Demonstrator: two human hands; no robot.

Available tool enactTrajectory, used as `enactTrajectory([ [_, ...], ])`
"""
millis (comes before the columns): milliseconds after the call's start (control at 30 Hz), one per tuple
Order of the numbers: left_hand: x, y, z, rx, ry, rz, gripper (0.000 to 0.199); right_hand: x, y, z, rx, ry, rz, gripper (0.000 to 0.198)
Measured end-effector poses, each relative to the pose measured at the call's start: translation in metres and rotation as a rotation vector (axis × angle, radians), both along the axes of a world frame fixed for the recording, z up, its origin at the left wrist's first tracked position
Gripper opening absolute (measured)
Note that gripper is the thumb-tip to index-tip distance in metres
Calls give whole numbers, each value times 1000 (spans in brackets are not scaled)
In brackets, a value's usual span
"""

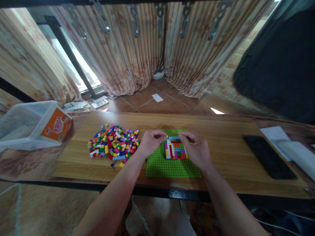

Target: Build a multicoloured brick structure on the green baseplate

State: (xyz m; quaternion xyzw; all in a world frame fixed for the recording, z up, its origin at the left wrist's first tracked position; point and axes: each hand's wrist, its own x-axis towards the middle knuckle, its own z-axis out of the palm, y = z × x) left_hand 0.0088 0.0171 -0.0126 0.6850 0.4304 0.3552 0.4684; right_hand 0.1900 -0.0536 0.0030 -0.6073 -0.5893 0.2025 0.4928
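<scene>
Left hand (151, 142): fingers bent, thumb and forefinger brought close at the left upper corner of the brick build (177, 151). A small yellow brick (167, 136) shows at the tips; cannot tell whether it is gripped or seated. Right hand (198, 149): thumb and forefinger drawn near each other at the build's upper right; grip cannot be told, and the hand hides that edge.

The build, multicoloured, sits on the upper middle of the green baseplate (172, 168), the reference for all places below. Individual studs too small to resolve.

The baseplate lies on the wood-grained desk (226, 160). Left of it: loose brick pile (113, 142), the bricks overlapping. Farther left, a clear tub (27, 123) with an orange label, cut off by the frame edge. Far right: dark flat slab (269, 157), type unclear, near white papers (275, 136).

Beyond the baseplate: tiled floor (182, 95) with a white sheet (157, 97), then patterned curtains (137, 59). Upper right of it: large dark shape (278, 65), cut off, identity unclear.
</scene>
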Motion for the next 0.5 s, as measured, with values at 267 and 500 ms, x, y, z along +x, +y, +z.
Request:
enactTrajectory([
  [267,-3,2,1,4,80,-5,11,3,-1,-2,-2,-2,-13,22],
  [500,-7,1,8,59,213,-30,14,2,-1,-2,-19,-11,9,22],
])
